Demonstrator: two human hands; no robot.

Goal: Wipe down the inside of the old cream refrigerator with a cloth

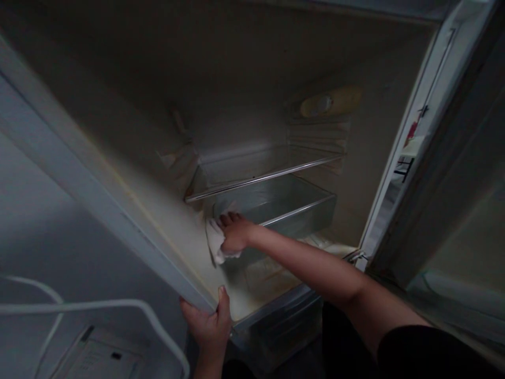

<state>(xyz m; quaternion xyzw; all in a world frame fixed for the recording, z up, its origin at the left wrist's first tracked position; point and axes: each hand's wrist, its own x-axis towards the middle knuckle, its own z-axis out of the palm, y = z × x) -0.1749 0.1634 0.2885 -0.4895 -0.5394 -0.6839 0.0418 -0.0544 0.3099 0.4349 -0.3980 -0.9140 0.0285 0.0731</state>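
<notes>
Inside an open fridge [315, 63], my right hand [236, 235] presses a white cloth [215, 241] against the left end of a clear drawer [302, 218], near the inner side wall. Its fingers are bent over the cloth. Above this drawer lies a glass shelf [260, 171] with a shiny front trim. My left hand [209, 318] grips the lower front edge of the fridge's left wall [173, 263], with the thumb on the inner side. The fingers' far side is partly hidden behind that edge.
The fridge door [445, 200] stands open on the right. A yellowish lamp cover [331, 102] sits on the inner right wall. Below is another dark drawer front [284, 326]. White cables [118, 303] cross the lower left, over a pale box-like appliance [102, 355].
</notes>
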